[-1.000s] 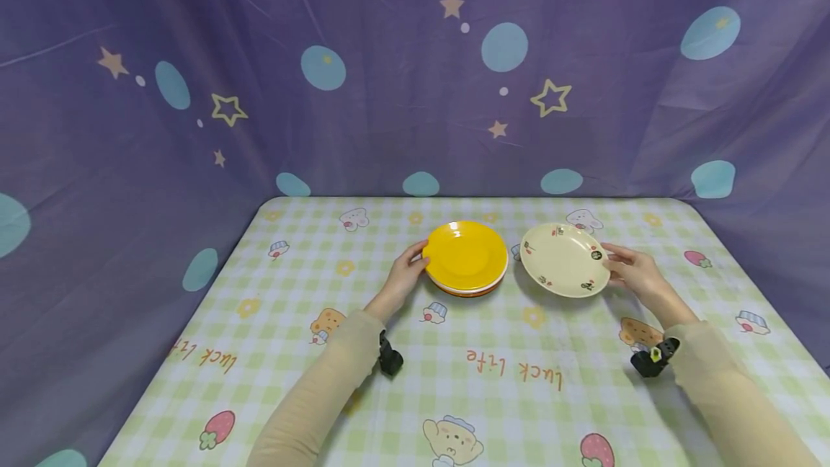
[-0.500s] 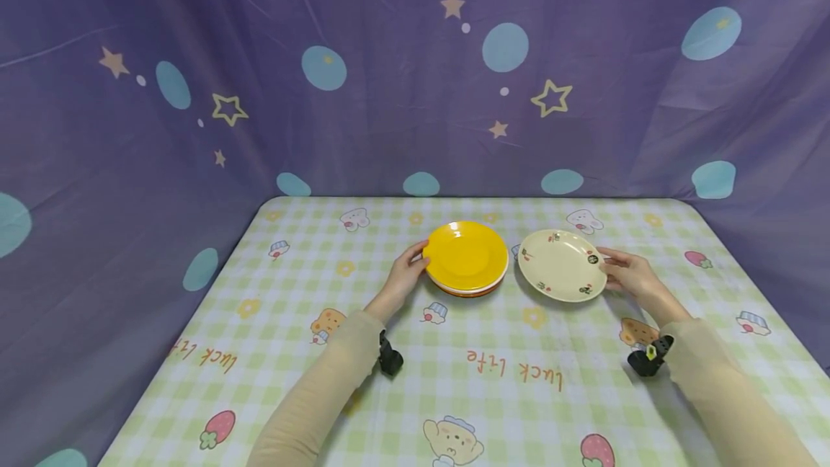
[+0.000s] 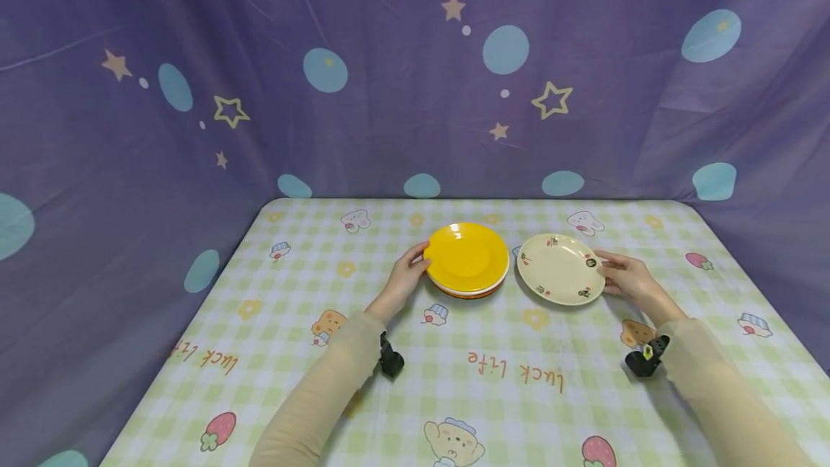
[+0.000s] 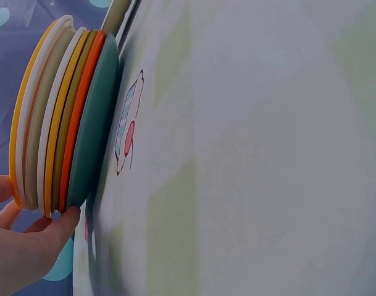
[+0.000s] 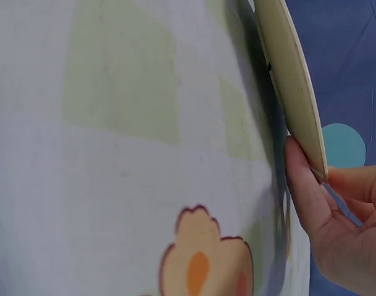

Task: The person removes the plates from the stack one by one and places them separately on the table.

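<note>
Honestly, left hand gripping the plate stack, toward the surface's far edge | right hand pinching the cream plate just beside it, nearer the right edge | imo keep that pinch light, plate level, stack steadied without squeezing

Plate stack: round, lying level, edges roughly aligned. Uppermost plate glossy yellow; white, tan, yellow, olive and orange rims below; lowest plate teal-green. The left hand holds the edge.

Cream plate: round, small motifs near the rim, face up, slightly tilted, just right of the stack, not touching it. The right hand pinches its rim.
</note>
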### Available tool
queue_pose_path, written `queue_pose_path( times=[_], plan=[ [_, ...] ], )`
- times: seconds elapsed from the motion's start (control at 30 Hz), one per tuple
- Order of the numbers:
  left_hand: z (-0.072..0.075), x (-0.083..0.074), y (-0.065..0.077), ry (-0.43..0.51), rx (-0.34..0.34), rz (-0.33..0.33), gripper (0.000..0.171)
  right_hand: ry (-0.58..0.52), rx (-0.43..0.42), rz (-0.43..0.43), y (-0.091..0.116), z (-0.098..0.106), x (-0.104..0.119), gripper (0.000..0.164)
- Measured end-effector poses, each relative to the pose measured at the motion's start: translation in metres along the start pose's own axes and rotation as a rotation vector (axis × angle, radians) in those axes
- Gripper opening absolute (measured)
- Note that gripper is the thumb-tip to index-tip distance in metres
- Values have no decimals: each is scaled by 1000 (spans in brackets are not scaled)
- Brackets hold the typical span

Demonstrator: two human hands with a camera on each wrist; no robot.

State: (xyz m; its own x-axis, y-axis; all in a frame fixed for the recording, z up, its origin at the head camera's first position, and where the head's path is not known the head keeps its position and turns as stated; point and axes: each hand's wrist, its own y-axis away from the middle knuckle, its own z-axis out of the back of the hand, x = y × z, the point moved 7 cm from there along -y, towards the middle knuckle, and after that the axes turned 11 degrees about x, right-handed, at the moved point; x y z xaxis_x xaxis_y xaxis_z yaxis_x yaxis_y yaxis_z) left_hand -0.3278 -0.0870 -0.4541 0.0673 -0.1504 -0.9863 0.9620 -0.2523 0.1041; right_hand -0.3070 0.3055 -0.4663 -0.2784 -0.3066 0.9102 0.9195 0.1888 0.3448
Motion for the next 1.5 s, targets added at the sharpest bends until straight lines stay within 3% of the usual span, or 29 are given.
queue_pose_path(
  times=[0.83, 1.23, 1.37, 1.5],
  plan=[
    [0, 0, 0, 20, 6, -18, 40, 4, -10, -49, 1, 8, -10, 52],
    [1, 0, 1, 20, 6, 3, 40, -9, -2, -54, 2, 11, -13, 52],
    [-2, -11, 8, 36, 31, 2, 41, -37, 16, -51, 2, 10, -13, 52],
    [-2, -10, 8, 33, 26, 6, 41, -34, 12, -53, 2, 10, -14, 51]
  ],
)
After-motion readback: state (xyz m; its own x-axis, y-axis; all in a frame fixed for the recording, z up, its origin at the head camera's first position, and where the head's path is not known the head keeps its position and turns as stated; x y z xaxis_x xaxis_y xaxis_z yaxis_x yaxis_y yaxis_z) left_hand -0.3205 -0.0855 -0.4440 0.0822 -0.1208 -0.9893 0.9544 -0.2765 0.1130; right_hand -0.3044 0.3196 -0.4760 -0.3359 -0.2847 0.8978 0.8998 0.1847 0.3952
